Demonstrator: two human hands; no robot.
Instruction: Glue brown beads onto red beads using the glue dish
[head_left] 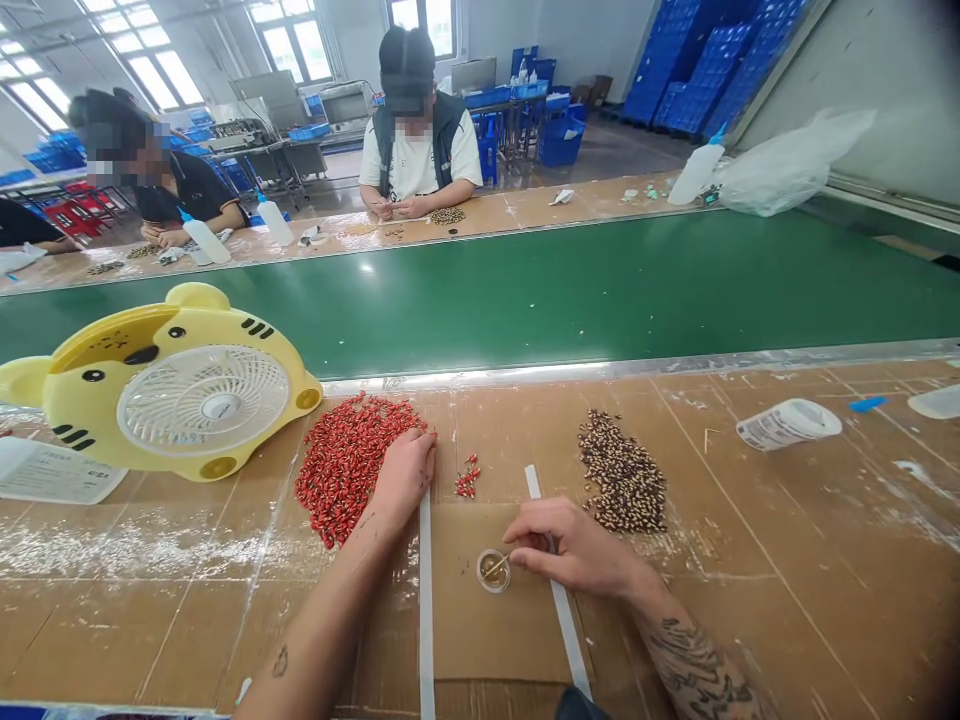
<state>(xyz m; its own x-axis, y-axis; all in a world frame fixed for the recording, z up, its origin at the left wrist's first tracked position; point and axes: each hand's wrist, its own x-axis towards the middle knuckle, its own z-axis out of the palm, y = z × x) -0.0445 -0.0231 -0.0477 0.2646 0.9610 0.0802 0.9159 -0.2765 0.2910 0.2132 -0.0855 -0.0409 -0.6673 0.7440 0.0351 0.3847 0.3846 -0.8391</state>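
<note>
My left hand (407,468) rests at the right edge of a large pile of small red pieces (341,470). Its fingers are curled, and whatever they hold is hidden. With pinched fingers, my right hand (562,545) grips a thin stick (498,568), whose tip dips into a small round clear cup (493,585). The cup stands on a cardboard sheet (480,640) between two white strips. A few red pieces (467,478) lie apart between my hands. Beyond my right hand is a heap of small dark-and-tan pieces (622,475).
A yellow animal-faced fan (202,385) stands at left. A white cup (789,424) lies on its side at right. Behind the work surface runs a green belt (525,300). Across it, two people (420,150) sit with small piles and white bottles (697,172).
</note>
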